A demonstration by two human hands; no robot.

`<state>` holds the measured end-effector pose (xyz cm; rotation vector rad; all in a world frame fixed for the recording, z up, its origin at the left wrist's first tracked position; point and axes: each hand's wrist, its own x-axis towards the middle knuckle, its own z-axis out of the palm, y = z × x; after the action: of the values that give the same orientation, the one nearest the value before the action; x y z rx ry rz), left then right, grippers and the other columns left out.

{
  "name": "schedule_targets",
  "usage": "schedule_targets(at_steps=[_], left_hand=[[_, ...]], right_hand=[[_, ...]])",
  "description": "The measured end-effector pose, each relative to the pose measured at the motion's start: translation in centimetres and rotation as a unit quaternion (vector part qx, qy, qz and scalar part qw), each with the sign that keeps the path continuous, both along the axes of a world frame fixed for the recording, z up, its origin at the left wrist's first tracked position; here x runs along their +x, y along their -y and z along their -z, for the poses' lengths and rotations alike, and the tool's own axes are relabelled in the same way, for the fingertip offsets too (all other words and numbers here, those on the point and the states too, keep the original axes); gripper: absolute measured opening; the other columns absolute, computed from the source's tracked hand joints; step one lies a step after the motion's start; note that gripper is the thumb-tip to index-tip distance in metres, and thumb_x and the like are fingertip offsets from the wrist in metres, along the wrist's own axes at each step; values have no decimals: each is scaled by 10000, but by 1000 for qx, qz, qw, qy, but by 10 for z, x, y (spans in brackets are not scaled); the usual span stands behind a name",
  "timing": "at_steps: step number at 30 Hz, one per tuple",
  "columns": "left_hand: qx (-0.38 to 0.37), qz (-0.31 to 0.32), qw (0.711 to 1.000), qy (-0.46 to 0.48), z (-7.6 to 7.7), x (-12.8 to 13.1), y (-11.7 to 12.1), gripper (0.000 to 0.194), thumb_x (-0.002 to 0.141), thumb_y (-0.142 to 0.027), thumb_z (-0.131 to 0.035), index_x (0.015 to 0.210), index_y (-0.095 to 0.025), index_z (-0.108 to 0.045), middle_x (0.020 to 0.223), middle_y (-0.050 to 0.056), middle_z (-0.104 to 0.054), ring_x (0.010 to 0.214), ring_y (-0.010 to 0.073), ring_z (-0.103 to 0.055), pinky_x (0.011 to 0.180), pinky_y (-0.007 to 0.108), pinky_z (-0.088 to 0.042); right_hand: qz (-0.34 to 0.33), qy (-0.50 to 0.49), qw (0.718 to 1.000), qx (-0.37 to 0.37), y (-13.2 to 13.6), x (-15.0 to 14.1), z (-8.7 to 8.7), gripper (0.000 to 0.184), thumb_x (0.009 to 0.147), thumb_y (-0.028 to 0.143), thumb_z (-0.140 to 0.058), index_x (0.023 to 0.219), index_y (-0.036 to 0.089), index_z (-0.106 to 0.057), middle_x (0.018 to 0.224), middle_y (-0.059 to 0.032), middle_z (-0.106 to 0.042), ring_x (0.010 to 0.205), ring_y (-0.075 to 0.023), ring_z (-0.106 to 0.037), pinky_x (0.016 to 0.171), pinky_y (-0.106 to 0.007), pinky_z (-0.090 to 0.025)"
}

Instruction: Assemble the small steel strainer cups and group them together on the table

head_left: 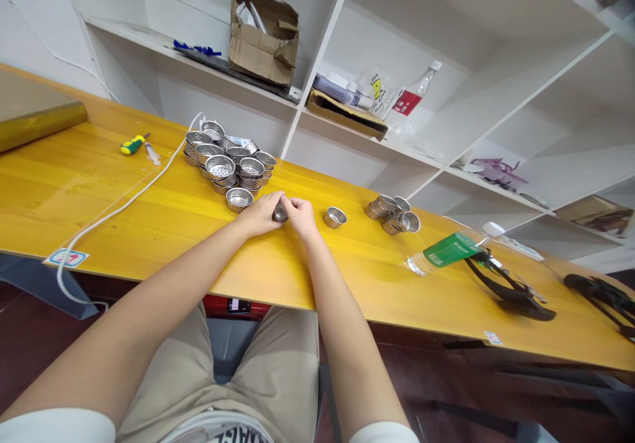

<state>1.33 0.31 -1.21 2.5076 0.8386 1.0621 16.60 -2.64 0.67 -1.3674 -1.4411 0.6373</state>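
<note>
Between my hands, just above or on the yellow table, a small perforated metal cup (280,213) is tilted with its side toward me. My left hand (262,214) is closed around its left side. On the right, my right hand (299,215) pinches the cup with thumb and fingers; most of the cup is hidden. One single cup (239,200) stands just left of my left hand, in front of a large stacked group of cups (221,168). Another lone cup (336,217) stands to the right of my right hand. Farther right is a smaller cluster of cups (391,214).
A white cable (124,203) crosses the table on the left, near a green-yellow screwdriver (133,145) and a small syringe-like item (152,155). A green-labelled bottle (451,248) lies on the right beside a black strap (506,292). White shelves (317,46) rise behind.
</note>
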Motion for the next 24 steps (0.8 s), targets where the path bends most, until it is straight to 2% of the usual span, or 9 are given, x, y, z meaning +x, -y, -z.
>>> schedule_targets(at_steps=[5,9,12,15,20,22,24], left_hand=[[-8,-12,1000,7,-7,2,5,465,780,-183,-682,1214,-193,-513,1187,121,-666,1135,304,-654,954,428,-535],[-29,-28,999,25,-7,-1,4,565,771,-216,-702,1299,-175,-505,1231,128,-671,1130,304,-670,957,426,-541],[-45,-61,997,28,-3,-2,3,686,741,-278,-761,1361,-174,-486,1260,131,-675,1146,318,-675,972,433,-544],[-66,-62,996,-1,1,-2,2,734,736,-373,-800,1372,-178,-488,1254,133,-683,1131,332,-681,967,451,-550],[-36,-48,998,-26,3,1,3,708,735,-433,-819,1322,-168,-526,1286,160,-649,1230,359,-615,1062,494,-501],[-27,-47,998,-37,4,1,3,682,743,-443,-810,1303,-162,-542,1270,166,-639,1231,365,-606,1077,508,-490],[-27,-49,997,-46,4,1,4,649,769,-444,-779,1301,-154,-547,1258,173,-628,1213,366,-614,1067,511,-498]], right_hand=[[-19,-89,996,-19,3,-1,-5,518,772,575,-686,546,231,-370,560,65,-291,548,-84,-268,514,-247,-217],[-41,-219,974,-31,2,1,-7,552,774,590,-732,580,240,-352,559,82,-268,503,-74,-254,488,-238,-231],[-21,-301,953,-28,1,8,-15,574,821,676,-680,630,249,-347,567,92,-254,480,-82,-282,469,-232,-281],[24,-335,942,-15,0,17,-21,544,869,719,-597,690,250,-388,569,99,-254,476,-91,-318,471,-221,-329],[85,-283,954,-46,-6,22,-11,415,910,616,-602,771,236,-507,547,101,-342,461,-98,-407,458,-211,-327],[116,-200,970,-76,-9,21,-3,338,945,523,-582,790,225,-546,561,77,-438,485,-116,-485,482,-224,-362],[148,-62,982,-99,-11,22,3,271,974,407,-552,794,209,-590,618,25,-567,569,-145,-580,555,-244,-421]])
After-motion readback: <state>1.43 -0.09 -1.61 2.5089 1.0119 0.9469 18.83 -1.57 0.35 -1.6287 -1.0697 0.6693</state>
